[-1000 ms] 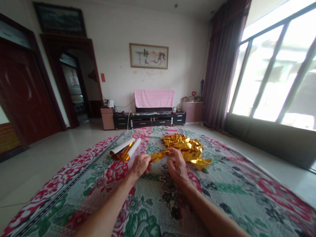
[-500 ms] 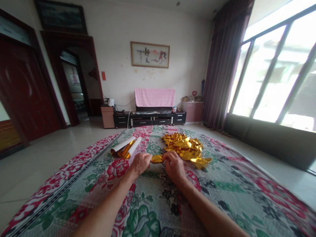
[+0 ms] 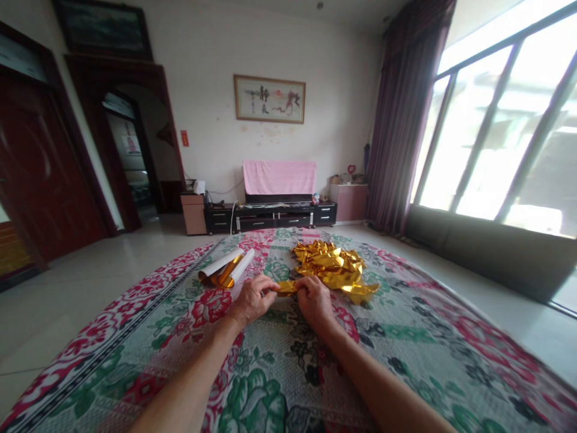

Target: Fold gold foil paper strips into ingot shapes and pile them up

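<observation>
A small folded piece of gold foil paper (image 3: 286,288) is stretched between my two hands, just above the flowered cloth (image 3: 256,400). My left hand (image 3: 256,297) pinches its left end between thumb and fingers. At its right end, my right hand (image 3: 314,299) is closed on it with the fingers curled. Beyond my right hand lies a heap of folded gold foil pieces (image 3: 331,258), one of them nearest me at the heap's right front. Rolled sheets of gold foil paper with white backs (image 3: 226,268) rest beyond my left hand.
The cloth covers a broad surface with a curved far edge. Past it stands a low black TV cabinet (image 3: 274,219) with a pink cloth (image 3: 279,177) over the screen. A purple curtain (image 3: 396,132) and windows are on the right, a dark red door (image 3: 45,150) on the left.
The whole view has shifted slightly. My left fingers have changed their grip on the foil, with thumb and fingers now showing more. Both hands still hold the piece.
</observation>
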Tool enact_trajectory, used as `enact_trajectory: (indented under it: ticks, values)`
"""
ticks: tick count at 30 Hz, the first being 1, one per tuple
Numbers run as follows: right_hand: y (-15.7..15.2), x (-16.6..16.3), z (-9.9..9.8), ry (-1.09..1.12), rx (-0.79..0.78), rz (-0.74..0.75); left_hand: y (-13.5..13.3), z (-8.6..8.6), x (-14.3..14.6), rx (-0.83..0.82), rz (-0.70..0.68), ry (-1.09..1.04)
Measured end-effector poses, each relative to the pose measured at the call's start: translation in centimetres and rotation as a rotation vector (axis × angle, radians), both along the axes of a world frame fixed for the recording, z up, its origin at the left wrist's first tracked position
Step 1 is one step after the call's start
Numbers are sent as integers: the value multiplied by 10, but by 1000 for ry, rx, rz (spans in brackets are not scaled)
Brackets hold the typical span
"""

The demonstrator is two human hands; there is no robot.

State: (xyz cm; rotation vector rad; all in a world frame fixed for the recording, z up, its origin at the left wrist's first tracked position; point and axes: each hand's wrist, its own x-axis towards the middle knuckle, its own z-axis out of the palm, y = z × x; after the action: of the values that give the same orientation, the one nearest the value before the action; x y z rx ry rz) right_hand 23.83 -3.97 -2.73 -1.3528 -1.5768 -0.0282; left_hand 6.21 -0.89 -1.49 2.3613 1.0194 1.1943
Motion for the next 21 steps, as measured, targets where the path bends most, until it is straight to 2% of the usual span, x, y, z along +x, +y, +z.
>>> enact_trajectory:
  ticks: [12, 21]
  values:
    - [-1, 2, 0, 7, -15, -32, 7, -10, 3, 81, -37, 61]
    - [1, 2, -3, 108, 13, -39, 3, -7, 7, 74, -11, 44]
